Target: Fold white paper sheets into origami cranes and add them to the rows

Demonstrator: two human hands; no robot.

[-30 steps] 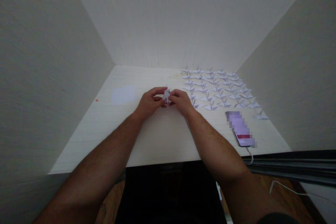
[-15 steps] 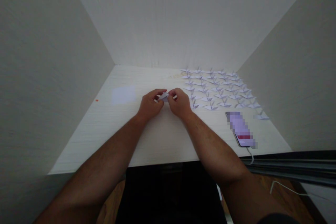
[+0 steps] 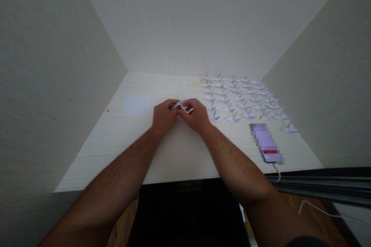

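Between my two hands, just above the middle of the white tabletop, is a small folded white paper crane (image 3: 180, 104), partly hidden by the fingers. My left hand (image 3: 165, 115) pinches it from the left side. My right hand (image 3: 196, 114) grips it from the right, thumb and fingers closed on the paper. Rows of finished paper cranes (image 3: 238, 98) stand on the table to the right of my right hand. Left of my left hand lies a stack or sheet of plain white paper (image 3: 137, 105).
A phone (image 3: 265, 142) with a white cable (image 3: 277, 173) lies near the table's right front. A small orange speck (image 3: 108, 110) is at the left edge. Pale walls (image 3: 179, 27) enclose the table at the back and on both sides.
The folded paper has turned and tilted between my hands. My right fingers have shifted, with the thumb now lower and nearer my left hand. Everything on the table stays in place.
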